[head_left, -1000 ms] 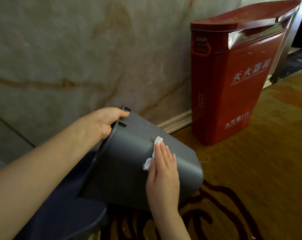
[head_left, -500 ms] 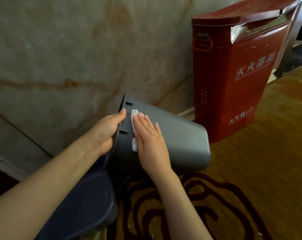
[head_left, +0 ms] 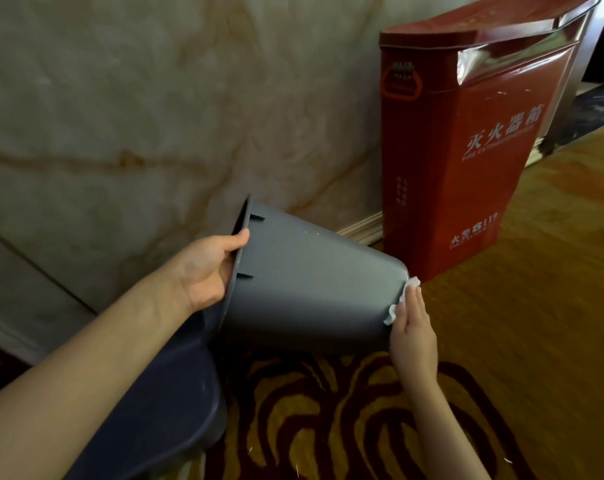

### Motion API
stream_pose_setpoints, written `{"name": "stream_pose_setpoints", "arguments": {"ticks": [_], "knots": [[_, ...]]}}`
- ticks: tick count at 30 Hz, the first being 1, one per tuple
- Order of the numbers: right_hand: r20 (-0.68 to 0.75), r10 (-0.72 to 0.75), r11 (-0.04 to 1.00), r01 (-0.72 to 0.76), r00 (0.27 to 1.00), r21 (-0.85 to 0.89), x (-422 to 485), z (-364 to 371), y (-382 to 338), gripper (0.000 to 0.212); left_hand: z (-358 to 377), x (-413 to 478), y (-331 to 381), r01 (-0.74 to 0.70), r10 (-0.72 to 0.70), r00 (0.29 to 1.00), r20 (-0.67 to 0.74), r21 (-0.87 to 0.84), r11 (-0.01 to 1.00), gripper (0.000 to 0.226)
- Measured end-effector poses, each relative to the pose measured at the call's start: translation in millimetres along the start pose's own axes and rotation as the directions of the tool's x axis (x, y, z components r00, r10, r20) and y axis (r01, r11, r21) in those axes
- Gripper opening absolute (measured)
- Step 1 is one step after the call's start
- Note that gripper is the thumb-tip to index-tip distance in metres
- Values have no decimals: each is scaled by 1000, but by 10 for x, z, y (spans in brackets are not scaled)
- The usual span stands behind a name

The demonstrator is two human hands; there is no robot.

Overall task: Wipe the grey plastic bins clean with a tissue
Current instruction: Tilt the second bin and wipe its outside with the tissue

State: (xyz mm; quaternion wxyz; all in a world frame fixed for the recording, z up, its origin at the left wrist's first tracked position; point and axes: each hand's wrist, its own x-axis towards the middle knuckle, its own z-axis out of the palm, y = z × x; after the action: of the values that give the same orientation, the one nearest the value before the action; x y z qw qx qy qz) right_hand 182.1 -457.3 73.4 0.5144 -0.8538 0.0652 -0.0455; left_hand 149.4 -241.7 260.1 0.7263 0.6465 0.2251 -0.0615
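A grey plastic bin (head_left: 307, 282) is held on its side in the middle of the view, its mouth to the left and its base to the right. My left hand (head_left: 207, 268) grips its rim, thumb over the edge. My right hand (head_left: 411, 327) lies flat against the bin's base end, pressing a crumpled white tissue (head_left: 402, 299) onto the rounded bottom corner. A second, darker grey bin (head_left: 162, 403) sits below my left forearm, its rim partly hidden by the arm.
A tall red fire extinguisher box (head_left: 477, 150) stands against the marble wall (head_left: 155, 116) just right of the bin. A skirting board (head_left: 362, 230) runs along the wall's foot. A yellow carpet with dark red swirls (head_left: 328, 410) covers the floor.
My right hand has slid the tissue from the bin's rim end along its side to the base end. The bin has tilted slightly, and my left hand keeps its grip on the rim.
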Motion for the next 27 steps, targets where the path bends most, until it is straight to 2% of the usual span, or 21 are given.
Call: {"name": "stream_pose_setpoints", "arguments": {"ticks": [4, 6, 8, 12, 14, 16, 19, 21, 23, 27], "knots": [[-153, 79, 995, -67, 985, 78, -192, 186, -64, 46, 42, 17, 24, -21, 21, 999, -26, 10, 1000, 26], [-212, 56, 995, -38, 976, 88, -338, 304, -188, 46, 56, 37, 45, -42, 42, 998, -40, 1, 999, 26], [-212, -25, 995, 44, 977, 86, -494, 415, -377, 46, 60, 54, 66, -42, 41, 998, -43, -7, 999, 25], [-88, -340, 940, 338, 936, -42, -698, 544, -792, 53, 6, 40, 112, -10, 10, 1000, -4, 29, 1000, 24], [24, -463, 884, 463, 886, -67, -701, 538, -991, 55, -59, 17, 124, 23, -24, 1000, 19, 58, 998, 25], [128, -581, 804, 591, 804, -66, -674, 516, -1193, 56, -136, -10, 126, 49, -53, 998, 45, 87, 995, 26], [208, -695, 693, 718, 688, -59, -614, 500, -1443, 51, -217, -52, 108, 41, -48, 995, 87, 88, 995, 28], [230, -711, 663, 742, 665, -98, -576, 508, -1492, 53, -232, -64, 89, 19, -29, 994, 101, 98, 995, 29], [220, -692, 680, 723, 687, -121, -536, 511, -1434, 58, -231, -69, 78, 4, -15, 996, 82, 129, 992, 28], [137, -511, 835, 528, 848, -154, -307, 383, -1067, 62, -225, -87, 68, -2, 9, 999, -37, 179, 984, 21]]}}
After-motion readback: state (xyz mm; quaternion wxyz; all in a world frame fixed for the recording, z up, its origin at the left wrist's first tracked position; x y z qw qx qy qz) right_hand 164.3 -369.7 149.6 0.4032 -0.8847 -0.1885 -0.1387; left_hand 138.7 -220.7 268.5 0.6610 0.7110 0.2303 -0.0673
